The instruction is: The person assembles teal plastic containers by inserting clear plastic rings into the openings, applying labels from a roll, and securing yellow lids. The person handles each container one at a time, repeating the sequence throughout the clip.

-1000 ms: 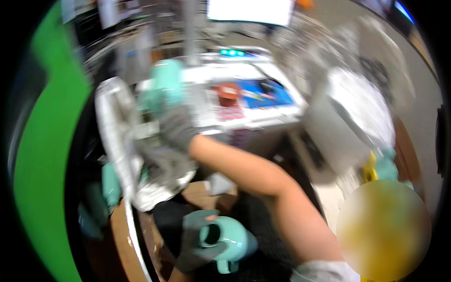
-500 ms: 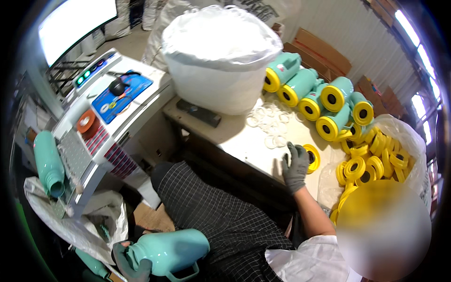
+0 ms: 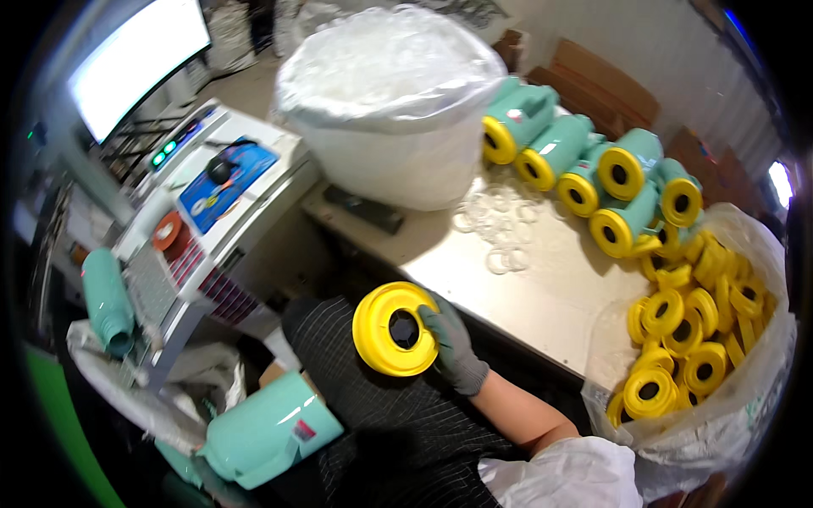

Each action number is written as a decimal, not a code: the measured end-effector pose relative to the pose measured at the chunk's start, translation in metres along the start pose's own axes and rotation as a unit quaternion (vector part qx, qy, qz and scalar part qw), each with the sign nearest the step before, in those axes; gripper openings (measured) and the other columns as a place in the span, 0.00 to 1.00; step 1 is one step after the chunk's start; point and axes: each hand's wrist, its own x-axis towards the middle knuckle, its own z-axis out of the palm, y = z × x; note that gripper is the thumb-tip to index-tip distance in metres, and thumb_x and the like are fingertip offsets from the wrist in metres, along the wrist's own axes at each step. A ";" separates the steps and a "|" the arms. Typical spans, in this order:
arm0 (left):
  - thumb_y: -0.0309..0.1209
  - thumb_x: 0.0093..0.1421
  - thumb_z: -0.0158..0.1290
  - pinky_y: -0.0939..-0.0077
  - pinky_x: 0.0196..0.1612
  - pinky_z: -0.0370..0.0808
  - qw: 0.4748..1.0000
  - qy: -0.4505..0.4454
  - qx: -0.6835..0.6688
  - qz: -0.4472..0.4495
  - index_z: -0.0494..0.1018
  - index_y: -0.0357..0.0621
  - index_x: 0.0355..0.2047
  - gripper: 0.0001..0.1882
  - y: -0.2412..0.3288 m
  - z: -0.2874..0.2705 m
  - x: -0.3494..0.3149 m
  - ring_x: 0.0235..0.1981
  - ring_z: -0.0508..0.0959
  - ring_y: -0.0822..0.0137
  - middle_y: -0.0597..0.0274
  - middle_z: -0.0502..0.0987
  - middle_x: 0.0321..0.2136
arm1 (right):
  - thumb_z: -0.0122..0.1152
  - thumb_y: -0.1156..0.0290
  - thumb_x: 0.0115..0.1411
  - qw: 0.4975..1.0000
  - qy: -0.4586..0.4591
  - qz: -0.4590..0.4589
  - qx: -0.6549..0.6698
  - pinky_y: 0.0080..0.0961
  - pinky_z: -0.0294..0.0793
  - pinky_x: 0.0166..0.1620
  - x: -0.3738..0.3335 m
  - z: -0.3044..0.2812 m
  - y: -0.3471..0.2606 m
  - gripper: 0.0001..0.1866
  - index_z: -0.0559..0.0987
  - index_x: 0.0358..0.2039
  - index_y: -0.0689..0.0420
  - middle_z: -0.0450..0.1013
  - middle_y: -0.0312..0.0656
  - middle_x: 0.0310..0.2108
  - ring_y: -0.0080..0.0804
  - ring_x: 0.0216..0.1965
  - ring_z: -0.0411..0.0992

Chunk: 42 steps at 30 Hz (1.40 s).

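Note:
My right hand point(image 3: 457, 345), in a grey glove, grips a yellow base ring point(image 3: 373, 339) by its edge. The ring is round with a dark opening in the middle, held up above my lap. Lower left, a teal plastic jug body point(image 3: 269, 432) lies tilted by my legs, its wide end toward the ring but apart from it. My left hand point(image 3: 223, 486), gloved and mostly in shadow, is closed at the jug's narrow end; its fingers are partly hidden.
Teal jugs with yellow bases point(image 3: 620, 173) are stacked at the table's far right. A clear bag of yellow rings point(image 3: 669, 313) stands nearer. Thin translucent rings point(image 3: 500, 222) lie beside a large white bag-lined bin point(image 3: 381, 161). Another jug body point(image 3: 106, 296) lies left, by a white workstation point(image 3: 279, 161).
My right hand has lifted the yellow base ring off the table and brought it left over my lap. The jug in my left hand has turned, its wide end now angled up.

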 end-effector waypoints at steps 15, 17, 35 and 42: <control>0.44 0.78 0.46 0.70 0.61 0.74 0.999 0.029 0.012 -0.011 0.71 0.42 0.62 0.22 -0.123 -0.011 -0.047 0.54 0.78 0.65 0.64 0.78 0.51 | 0.63 0.63 0.66 0.912 -0.122 -0.146 -0.362 0.29 0.74 0.49 0.010 0.032 0.033 0.26 0.79 0.59 0.68 0.72 0.44 0.45 0.31 0.44 0.73; 0.43 0.78 0.46 0.71 0.60 0.74 0.997 0.037 0.068 -0.018 0.73 0.41 0.59 0.21 -0.128 -0.008 -0.047 0.53 0.78 0.65 0.65 0.79 0.48 | 0.63 0.63 0.64 0.904 -0.192 -0.214 -0.317 0.28 0.74 0.49 -0.005 0.080 -0.007 0.27 0.79 0.59 0.68 0.72 0.44 0.44 0.32 0.44 0.73; 0.40 0.78 0.41 0.80 0.43 0.74 0.988 0.071 0.126 0.050 0.71 0.43 0.43 0.15 -0.078 0.031 -0.050 0.36 0.75 0.77 0.67 0.76 0.34 | 0.62 0.56 0.68 0.839 -0.299 -0.282 -0.357 0.28 0.72 0.44 -0.044 0.088 -0.005 0.30 0.78 0.59 0.69 0.72 0.45 0.40 0.31 0.38 0.69; 0.44 0.75 0.44 0.78 0.49 0.71 0.965 0.079 0.193 0.160 0.71 0.42 0.46 0.17 -0.019 0.056 -0.057 0.46 0.74 0.76 0.61 0.73 0.47 | 0.49 0.40 0.75 0.919 -0.221 -0.124 -0.301 0.28 0.75 0.52 -0.046 0.094 -0.004 0.37 0.76 0.61 0.67 0.77 0.42 0.46 0.29 0.46 0.75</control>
